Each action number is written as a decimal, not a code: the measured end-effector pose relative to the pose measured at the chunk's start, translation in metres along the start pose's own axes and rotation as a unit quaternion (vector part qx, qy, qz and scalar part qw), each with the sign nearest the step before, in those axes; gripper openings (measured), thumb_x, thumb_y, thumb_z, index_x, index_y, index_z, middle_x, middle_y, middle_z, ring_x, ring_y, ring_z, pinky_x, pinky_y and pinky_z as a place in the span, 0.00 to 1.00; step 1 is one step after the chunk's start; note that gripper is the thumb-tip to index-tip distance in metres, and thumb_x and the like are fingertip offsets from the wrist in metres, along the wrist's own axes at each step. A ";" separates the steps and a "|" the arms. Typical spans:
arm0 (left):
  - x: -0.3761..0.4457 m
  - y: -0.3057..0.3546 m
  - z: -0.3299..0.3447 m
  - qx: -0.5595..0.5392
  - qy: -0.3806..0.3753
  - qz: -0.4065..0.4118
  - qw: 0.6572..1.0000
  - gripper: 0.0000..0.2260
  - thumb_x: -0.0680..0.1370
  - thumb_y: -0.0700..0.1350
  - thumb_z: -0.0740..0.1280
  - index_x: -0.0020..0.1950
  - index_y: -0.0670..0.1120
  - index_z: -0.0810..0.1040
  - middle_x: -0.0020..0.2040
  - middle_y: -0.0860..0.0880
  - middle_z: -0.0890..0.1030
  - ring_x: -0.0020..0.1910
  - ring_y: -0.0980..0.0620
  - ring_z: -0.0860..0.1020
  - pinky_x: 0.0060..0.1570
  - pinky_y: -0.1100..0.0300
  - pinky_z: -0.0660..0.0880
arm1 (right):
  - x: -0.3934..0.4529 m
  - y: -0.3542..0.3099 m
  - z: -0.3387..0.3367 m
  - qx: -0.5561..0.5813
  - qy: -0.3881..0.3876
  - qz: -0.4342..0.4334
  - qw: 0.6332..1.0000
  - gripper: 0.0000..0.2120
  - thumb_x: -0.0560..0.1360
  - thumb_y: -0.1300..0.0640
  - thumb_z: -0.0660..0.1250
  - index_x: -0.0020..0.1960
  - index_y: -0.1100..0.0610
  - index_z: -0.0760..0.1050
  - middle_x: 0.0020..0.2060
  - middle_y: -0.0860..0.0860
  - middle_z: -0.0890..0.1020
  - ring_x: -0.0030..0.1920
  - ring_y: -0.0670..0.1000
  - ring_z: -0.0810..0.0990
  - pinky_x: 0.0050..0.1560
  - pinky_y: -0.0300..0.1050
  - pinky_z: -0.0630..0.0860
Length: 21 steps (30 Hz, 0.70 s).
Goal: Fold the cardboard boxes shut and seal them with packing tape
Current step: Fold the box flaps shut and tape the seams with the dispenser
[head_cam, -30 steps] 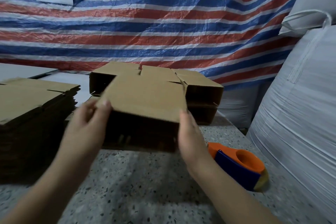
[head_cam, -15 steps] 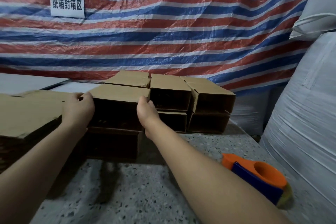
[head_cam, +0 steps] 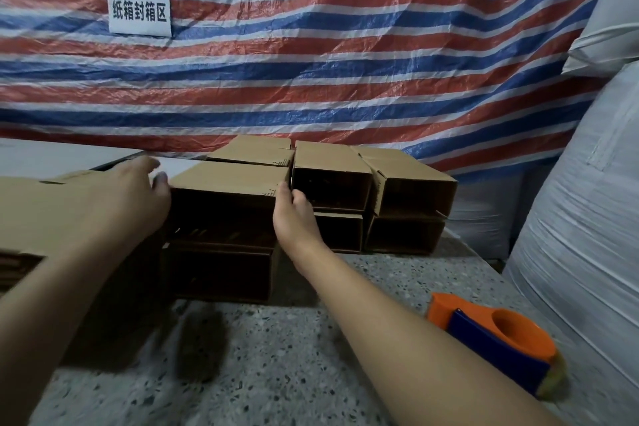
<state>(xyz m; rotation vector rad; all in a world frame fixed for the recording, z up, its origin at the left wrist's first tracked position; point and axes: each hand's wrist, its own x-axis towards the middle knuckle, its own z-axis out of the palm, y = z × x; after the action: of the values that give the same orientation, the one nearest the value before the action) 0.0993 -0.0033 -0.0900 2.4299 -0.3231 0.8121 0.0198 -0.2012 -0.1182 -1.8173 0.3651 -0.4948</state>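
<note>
A brown cardboard box point(head_cam: 228, 178) sits on top of another box point(head_cam: 218, 273) on the speckled table point(head_cam: 294, 373), its open side facing me. My left hand point(head_cam: 135, 197) is at the box's left top corner with fingers spread, only the thumb near the cardboard. My right hand point(head_cam: 294, 214) is at the box's right front edge, thumb on the corner and fingers curled round it. An orange and blue tape dispenser point(head_cam: 501, 339) lies on the table to the right of my right forearm.
More folded boxes point(head_cam: 408, 183) are stacked two high just right of the pair. A pile of flat cardboard point(head_cam: 41, 211) lies at the left. A big white sack point(head_cam: 581, 218) stands at the right. A striped tarp with a paper sign point(head_cam: 140, 10) hangs behind.
The box went from being held above the table to sitting on the lower box beside the stack. My left hand has opened and slipped off its left side.
</note>
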 end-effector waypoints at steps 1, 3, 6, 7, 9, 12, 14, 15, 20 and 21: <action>0.005 -0.011 -0.005 0.106 -0.065 0.010 0.992 0.21 0.80 0.54 0.62 0.69 0.43 0.73 0.64 0.38 0.77 0.62 0.37 0.75 0.60 0.47 0.72 | -0.001 0.002 -0.004 -0.008 0.012 -0.014 1.000 0.34 0.82 0.35 0.48 0.80 0.54 0.59 0.78 0.53 0.62 0.77 0.55 0.62 0.76 0.56 0.60; 0.011 -0.031 -0.013 0.264 -0.192 -0.020 0.945 0.30 0.77 0.64 0.62 0.71 0.45 0.70 0.69 0.40 0.73 0.66 0.39 0.71 0.64 0.46 0.70 | -0.004 0.004 -0.012 -0.019 0.035 -0.025 0.999 0.32 0.83 0.35 0.49 0.78 0.55 0.64 0.75 0.54 0.67 0.74 0.56 0.66 0.74 0.56 0.64; 0.005 -0.058 -0.012 0.324 -0.269 -0.062 0.905 0.34 0.73 0.71 0.59 0.72 0.51 0.64 0.72 0.41 0.67 0.69 0.37 0.66 0.67 0.41 0.67 | -0.010 0.006 -0.017 -0.020 0.045 -0.015 0.999 0.31 0.83 0.36 0.48 0.73 0.58 0.68 0.70 0.56 0.72 0.69 0.57 0.71 0.71 0.59 0.68; 0.003 -0.066 -0.010 0.312 -0.279 -0.062 0.906 0.32 0.74 0.70 0.58 0.71 0.52 0.65 0.69 0.41 0.68 0.67 0.37 0.68 0.66 0.41 0.68 | -0.011 0.006 -0.018 -0.022 0.043 -0.015 0.999 0.30 0.83 0.37 0.48 0.70 0.59 0.69 0.68 0.56 0.73 0.69 0.58 0.72 0.71 0.59 0.69; -0.003 -0.073 -0.008 0.290 -0.286 -0.063 0.911 0.26 0.78 0.65 0.58 0.70 0.52 0.65 0.64 0.40 0.71 0.62 0.38 0.71 0.63 0.40 0.70 | -0.015 0.007 -0.017 -0.024 0.038 -0.021 0.999 0.27 0.83 0.36 0.48 0.61 0.58 0.70 0.61 0.55 0.74 0.65 0.58 0.74 0.68 0.59 0.70; -0.009 -0.071 -0.013 0.285 -0.264 -0.061 0.919 0.21 0.82 0.57 0.54 0.72 0.50 0.64 0.63 0.39 0.71 0.59 0.38 0.73 0.60 0.41 0.73 | -0.022 0.006 -0.016 -0.022 0.039 -0.027 0.999 0.30 0.83 0.37 0.49 0.66 0.61 0.71 0.65 0.59 0.74 0.65 0.59 0.74 0.67 0.58 0.71; -0.014 -0.065 -0.015 0.281 -0.258 -0.061 0.922 0.19 0.83 0.54 0.52 0.71 0.48 0.65 0.63 0.39 0.72 0.59 0.38 0.74 0.60 0.41 0.73 | -0.025 0.005 -0.017 -0.025 0.043 -0.030 0.998 0.30 0.83 0.37 0.49 0.66 0.61 0.71 0.65 0.59 0.74 0.66 0.60 0.74 0.66 0.58 0.71; -0.015 -0.063 -0.016 0.273 -0.253 -0.058 0.926 0.18 0.83 0.53 0.53 0.70 0.47 0.66 0.63 0.39 0.73 0.58 0.38 0.74 0.60 0.41 0.73 | -0.026 0.005 -0.017 -0.025 0.043 -0.035 0.998 0.28 0.83 0.37 0.49 0.63 0.60 0.71 0.64 0.59 0.75 0.66 0.60 0.74 0.66 0.58 0.71; -0.011 -0.052 -0.031 0.255 -0.119 -0.048 0.958 0.09 0.82 0.46 0.59 0.51 0.43 0.75 0.43 0.41 0.77 0.41 0.41 0.77 0.48 0.44 0.78 | -0.029 0.000 -0.020 -0.030 0.059 -0.042 0.997 0.28 0.83 0.38 0.49 0.63 0.61 0.72 0.66 0.59 0.74 0.64 0.58 0.74 0.66 0.57 0.72; -0.007 -0.048 -0.039 0.244 -0.104 -0.059 0.962 0.07 0.81 0.46 0.61 0.48 0.44 0.75 0.40 0.42 0.77 0.40 0.41 0.77 0.47 0.45 0.78 | -0.030 -0.002 -0.021 -0.028 0.062 -0.043 0.997 0.29 0.83 0.38 0.49 0.66 0.61 0.72 0.66 0.58 0.73 0.64 0.57 0.74 0.66 0.57 0.72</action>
<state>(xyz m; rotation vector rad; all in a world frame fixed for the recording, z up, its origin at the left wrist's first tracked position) 0.0930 0.0585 -0.0888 2.9730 -0.0524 0.6399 -0.0166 -0.2038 -0.1150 -1.8678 0.3902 -0.6643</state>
